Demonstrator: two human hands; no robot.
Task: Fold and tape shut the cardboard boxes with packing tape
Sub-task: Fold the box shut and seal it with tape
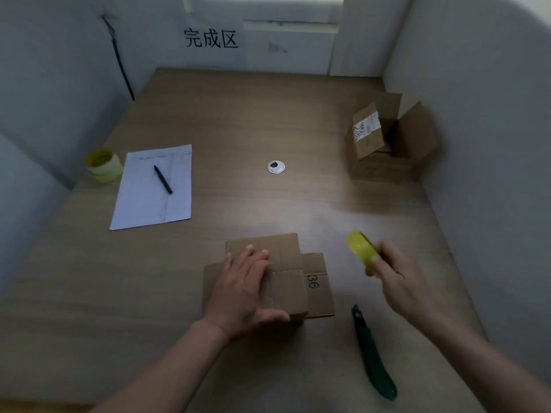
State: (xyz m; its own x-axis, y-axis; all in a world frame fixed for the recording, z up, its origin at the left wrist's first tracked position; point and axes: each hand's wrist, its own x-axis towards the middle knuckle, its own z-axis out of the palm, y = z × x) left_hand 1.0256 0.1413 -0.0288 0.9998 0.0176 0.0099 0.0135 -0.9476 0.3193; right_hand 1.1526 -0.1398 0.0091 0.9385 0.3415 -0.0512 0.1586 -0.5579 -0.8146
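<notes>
A small cardboard box (286,281) sits near the front middle of the table, its flaps spread out; one flap on the right is marked "36". My left hand (244,287) lies flat on top of the box with straight fingers, thumb against its front side. My right hand (399,278) is to the right of the box, above the table, and grips a yellow roll of packing tape (360,248). A second cardboard box (384,144) with upright open flaps and a white label stands at the back right.
A green utility knife (374,356) lies at the front right. A white sheet (153,187) with a black pen (163,179) lies at the left, beside another yellow tape roll (104,165). A white cable grommet (276,167) sits mid-table. Walls enclose three sides.
</notes>
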